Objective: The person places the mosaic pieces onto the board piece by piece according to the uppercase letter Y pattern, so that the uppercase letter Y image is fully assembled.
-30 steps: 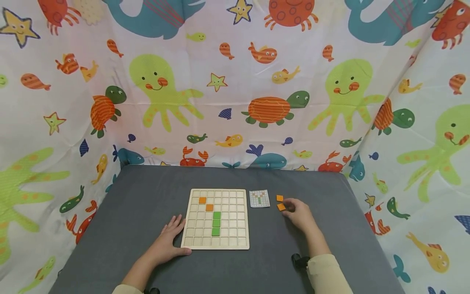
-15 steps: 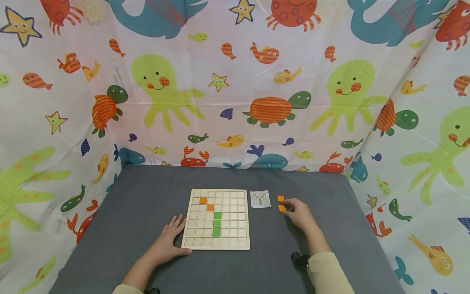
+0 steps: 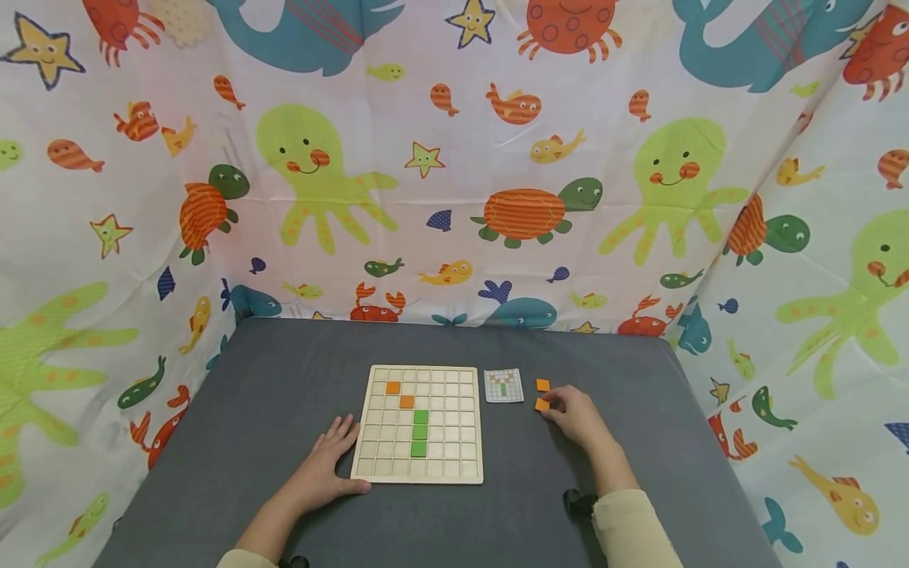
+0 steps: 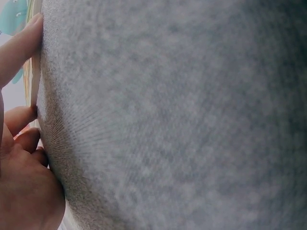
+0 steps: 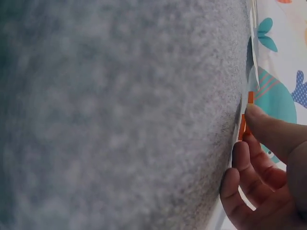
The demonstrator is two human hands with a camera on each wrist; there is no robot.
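Note:
A wooden grid board (image 3: 454,468) lies on the table, with two orange tiles (image 3: 393,387) and three green tiles (image 3: 420,432) in its cells. My left hand (image 3: 328,465) rests at the board's lower left corner, fingers fairly straight along the left side and thumb at the front edge. To the right of the board, my right hand (image 3: 578,416) pinches a loose orange tile (image 3: 541,405) between thumb and finger. Another loose orange tile (image 3: 543,385) lies just beyond it. In the right wrist view, the thumb partly covers the orange pieces (image 5: 242,125).
A small pattern card (image 3: 503,386), printed with a coloured grid, lies between the board and the loose tiles. The grey table (image 3: 319,347) is bounded at the back and sides by a sea-animal curtain (image 3: 440,173).
The pinched orange tile has shifted slightly toward the near side of the table, with the right fingers following it. The left hand and board stay put.

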